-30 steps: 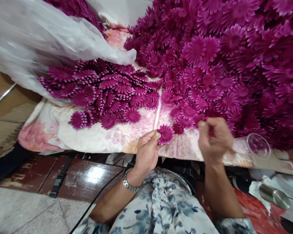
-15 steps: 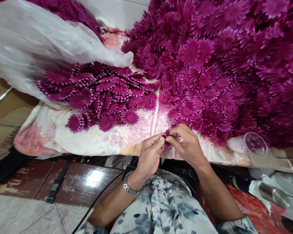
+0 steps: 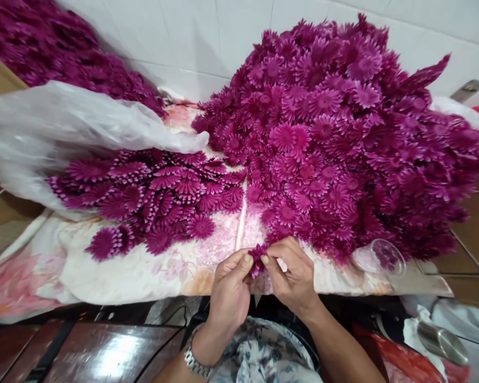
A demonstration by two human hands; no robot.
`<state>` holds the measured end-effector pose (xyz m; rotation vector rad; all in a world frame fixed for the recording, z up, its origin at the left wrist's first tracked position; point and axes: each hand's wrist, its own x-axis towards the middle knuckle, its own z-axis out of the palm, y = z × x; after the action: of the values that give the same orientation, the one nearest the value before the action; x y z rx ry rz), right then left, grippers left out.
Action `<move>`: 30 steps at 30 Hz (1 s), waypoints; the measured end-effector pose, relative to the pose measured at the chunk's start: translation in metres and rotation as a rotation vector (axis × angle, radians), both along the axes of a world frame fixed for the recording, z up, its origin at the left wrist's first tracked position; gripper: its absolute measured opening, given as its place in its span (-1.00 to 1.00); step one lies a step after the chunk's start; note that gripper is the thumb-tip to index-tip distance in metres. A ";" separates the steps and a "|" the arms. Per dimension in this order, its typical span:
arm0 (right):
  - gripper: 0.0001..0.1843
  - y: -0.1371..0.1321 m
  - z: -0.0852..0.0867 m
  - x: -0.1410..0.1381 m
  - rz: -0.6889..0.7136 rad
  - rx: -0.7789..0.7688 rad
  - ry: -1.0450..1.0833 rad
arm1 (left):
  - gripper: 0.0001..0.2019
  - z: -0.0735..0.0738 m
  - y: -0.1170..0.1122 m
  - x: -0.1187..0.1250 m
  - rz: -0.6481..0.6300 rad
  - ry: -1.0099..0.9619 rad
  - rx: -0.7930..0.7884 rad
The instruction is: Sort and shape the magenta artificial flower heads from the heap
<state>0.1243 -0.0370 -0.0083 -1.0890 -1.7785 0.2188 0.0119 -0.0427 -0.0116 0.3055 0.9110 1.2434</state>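
Note:
My left hand (image 3: pixel 229 290) and my right hand (image 3: pixel 292 274) meet at the front edge of the cloth-covered table (image 3: pixel 143 271). Both pinch one small magenta fabric flower (image 3: pixel 257 259) between thumbs and fingertips. A wristwatch (image 3: pixel 195 361) is on my left wrist. Just beyond the hands rises a big heap of loose magenta flowers (image 3: pixel 335 143). To the left lie stacked, nested flowers (image 3: pixel 159 189) in rows.
A clear plastic bag (image 3: pixel 64 125) spills more flowers at the left. A clear plastic cup (image 3: pixel 385 256) lies on its side at the right of my hands. A metal cylinder (image 3: pixel 441 340) lies at lower right. White tiled wall behind; dark floor below.
My right hand came in from the right and joined the left on the flower. The camera tilted up, so the heap and wall show more.

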 end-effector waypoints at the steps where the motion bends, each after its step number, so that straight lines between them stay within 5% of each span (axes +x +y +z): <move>1: -0.89 -0.001 0.001 0.000 -0.007 -0.001 0.022 | -0.75 0.001 0.002 -0.001 0.013 -0.022 -0.026; 8: -0.91 0.007 0.007 0.031 -0.158 -0.025 0.054 | -0.75 -0.005 0.008 -0.009 0.141 -0.073 -0.093; 12: -0.96 0.027 0.012 0.067 -0.416 0.136 -0.308 | -0.75 -0.010 0.007 -0.012 0.108 -0.085 -0.094; 16: -0.77 0.035 0.016 0.084 -0.590 0.112 -0.611 | -0.76 -0.012 0.007 -0.010 0.131 -0.095 -0.087; 20: -0.82 0.021 0.015 0.058 -0.388 0.143 -0.394 | -0.76 -0.010 0.006 -0.005 0.112 -0.078 -0.057; 24: -0.94 0.010 0.004 0.020 0.006 -0.093 -0.237 | -0.78 -0.010 0.004 0.000 0.002 -0.027 -0.009; 30: -0.90 0.012 -0.010 0.008 0.112 -0.112 -0.242 | -0.71 -0.015 -0.003 -0.003 -0.013 0.067 -0.001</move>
<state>0.1328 -0.0246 -0.0186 -1.1349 -2.0673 0.2661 0.0090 -0.0460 -0.0262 0.3535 0.9658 1.2264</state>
